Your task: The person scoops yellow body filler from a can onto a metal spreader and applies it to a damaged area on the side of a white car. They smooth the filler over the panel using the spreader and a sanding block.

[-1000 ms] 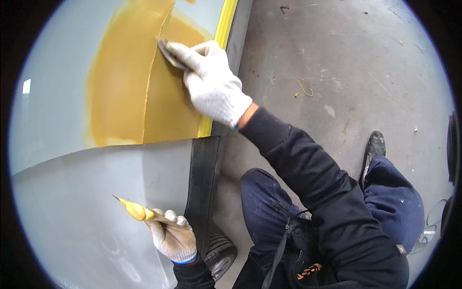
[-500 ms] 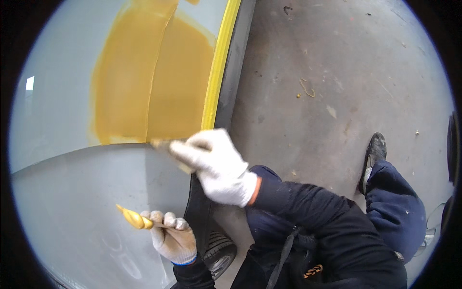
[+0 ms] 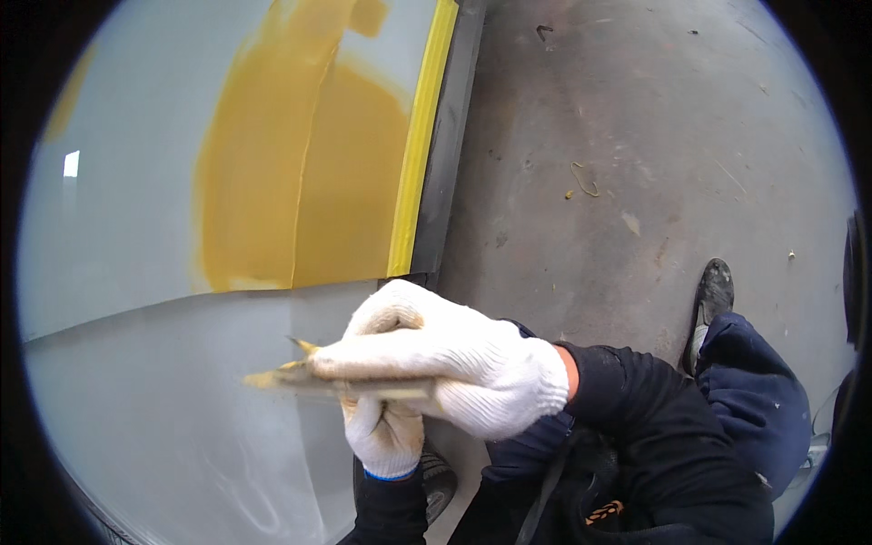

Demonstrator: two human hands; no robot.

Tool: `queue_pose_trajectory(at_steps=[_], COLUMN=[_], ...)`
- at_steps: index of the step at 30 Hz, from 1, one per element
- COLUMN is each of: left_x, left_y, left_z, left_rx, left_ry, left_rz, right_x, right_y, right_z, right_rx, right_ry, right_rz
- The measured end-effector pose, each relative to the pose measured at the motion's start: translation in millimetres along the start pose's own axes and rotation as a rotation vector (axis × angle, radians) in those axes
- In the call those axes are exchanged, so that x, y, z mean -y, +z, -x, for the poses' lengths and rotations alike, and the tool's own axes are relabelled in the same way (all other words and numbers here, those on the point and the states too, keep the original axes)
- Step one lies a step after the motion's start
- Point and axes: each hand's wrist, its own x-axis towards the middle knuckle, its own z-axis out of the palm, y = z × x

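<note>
My right hand (image 3: 454,354), in a white knit glove, is closed on a flat putty spreader (image 3: 386,391), its blade smeared yellow and pointing left. Behind and below it, my left hand (image 3: 386,440), gloved too, has its fingers curled round a scraper, mostly hidden now, that carried a lump of yellow putty in the earlier view. A bit of yellow putty (image 3: 305,347) shows past my right fingertips. Both tools overlap in front of the light grey car panel (image 3: 118,236). Above them, a broad ochre putty patch (image 3: 254,200) spreads over the bodywork, crossed by a panel seam.
Yellow masking tape (image 3: 421,145) runs along the panel's right edge beside a dark trim strip (image 3: 447,136). A tyre (image 3: 439,486) sits below my hands. On the concrete floor (image 3: 636,109) lie scraps and a yellow curl (image 3: 586,182). My shoe (image 3: 713,291) is at right.
My right hand has come down from the lower edge of the putty patch to my left hand. My left hand has shifted right and up, and its scraper is now covered.
</note>
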Motion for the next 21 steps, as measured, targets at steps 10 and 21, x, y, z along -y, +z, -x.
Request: queue_pose_trajectory(at_steps=[10, 21], left_x=[-3.1, -31.7], left_y=[18.0, 22.7], left_z=[3.2, 13.9], left_rx=[0.152, 0.229], left_ry=[-0.049, 0.173], left_rz=[0.185, 0.254], right_x=[-2.5, -34.2], right_y=[-50.7, -41.5], right_z=[5.6, 5.7], right_rx=[-0.062, -0.341], right_ry=[0.489, -0.608], right_rz=[-0.274, 0.717])
